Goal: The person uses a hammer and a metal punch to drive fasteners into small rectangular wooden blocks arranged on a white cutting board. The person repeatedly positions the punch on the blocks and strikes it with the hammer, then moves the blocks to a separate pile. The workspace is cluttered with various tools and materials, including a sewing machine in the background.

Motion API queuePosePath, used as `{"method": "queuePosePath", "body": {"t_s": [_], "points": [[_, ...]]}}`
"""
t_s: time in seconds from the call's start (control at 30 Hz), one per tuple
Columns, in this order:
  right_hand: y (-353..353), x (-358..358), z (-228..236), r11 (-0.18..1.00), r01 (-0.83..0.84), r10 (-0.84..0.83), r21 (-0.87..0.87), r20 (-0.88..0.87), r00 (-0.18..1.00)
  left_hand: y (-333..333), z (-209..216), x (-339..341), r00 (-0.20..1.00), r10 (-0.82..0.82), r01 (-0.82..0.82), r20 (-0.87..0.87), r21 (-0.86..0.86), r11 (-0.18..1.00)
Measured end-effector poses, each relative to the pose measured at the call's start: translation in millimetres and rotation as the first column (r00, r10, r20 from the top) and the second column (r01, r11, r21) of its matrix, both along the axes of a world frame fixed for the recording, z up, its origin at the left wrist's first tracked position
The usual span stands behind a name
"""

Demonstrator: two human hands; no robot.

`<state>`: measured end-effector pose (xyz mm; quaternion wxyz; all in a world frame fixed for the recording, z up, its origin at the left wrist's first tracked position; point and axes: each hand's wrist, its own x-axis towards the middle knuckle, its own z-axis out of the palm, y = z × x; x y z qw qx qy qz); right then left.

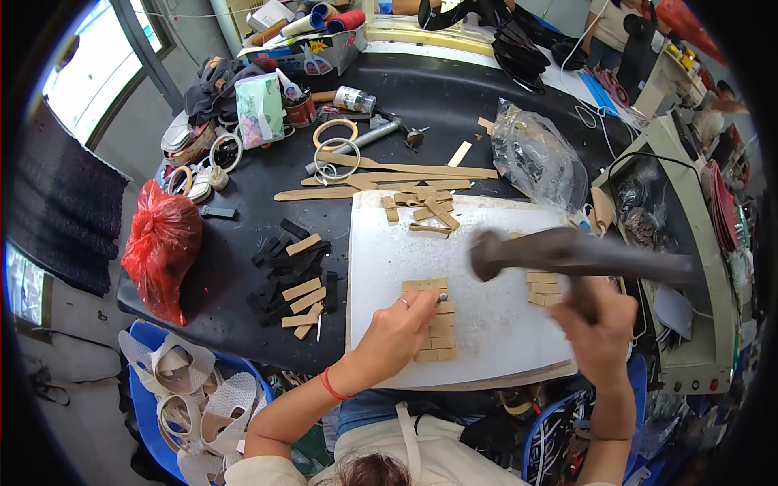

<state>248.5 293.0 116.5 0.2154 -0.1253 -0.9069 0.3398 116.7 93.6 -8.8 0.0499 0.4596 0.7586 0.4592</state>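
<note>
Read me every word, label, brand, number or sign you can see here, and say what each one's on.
Nothing quoted; print shows on these:
Clear jar: label too small to read.
Red tin: markings too small to read.
Box at the back: colourful print, too small to read.
Hammer: no lettering visible.

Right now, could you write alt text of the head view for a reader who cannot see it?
A person's right hand holds a hammer above a white board, while the left hand holds a small metal piece over short tan strips. Left of the board, black strips and a red bag lie on a black table.
</note>
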Motion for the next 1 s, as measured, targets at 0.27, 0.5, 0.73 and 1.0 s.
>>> {"method": "queuePosePath", "body": {"t_s": [0.27,0.5,0.73,1.0], "points": [[12.6,-14.5,-29.5,0.868,-0.207,0.070,0.450,0.303,0.950,-0.1,0.2,1.2,1.000,0.019,-0.019,0.001,-0.056,0.998],[-0.6,4.8,-63.8,0.856,-0.268,0.102,0.441,0.363,0.926,2.0,-5.6,-7.2,0.868,0.061,-0.154,0.494,0.150,0.977],[1.1,6.0,-66.7,0.867,-0.260,0.097,0.425,0.368,0.925,2.2,-3.0,3.5,0.702,-0.064,-0.075,0.709,0.162,0.984],[-0.5,5.7,-67.6,0.871,-0.261,0.098,0.417,0.371,0.923,0.8,-4.4,4.9,0.762,-0.010,-0.091,0.648,0.121,0.988]]}}
